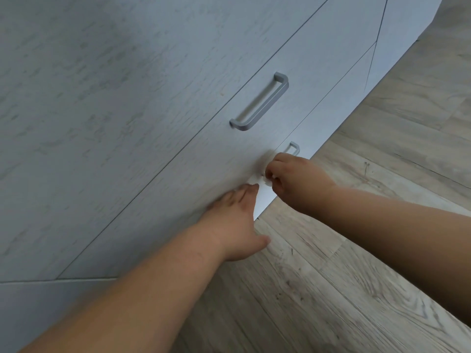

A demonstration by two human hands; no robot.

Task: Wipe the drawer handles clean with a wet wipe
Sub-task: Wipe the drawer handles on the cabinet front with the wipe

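Lower handle (293, 148) mostly hidden behind right hand (293, 179).

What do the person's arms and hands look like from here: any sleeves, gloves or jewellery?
Both forearms are bare to the frame edge, with no sleeve showing. The left hand and right hand wear no gloves, and no watch, bracelet or ring is visible. Motion blur leaves finer detail unclear.

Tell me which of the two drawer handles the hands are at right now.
The lower handle, half hidden behind the right hand, which pinches the wet wipe. The upper handle is untouched, in full view.
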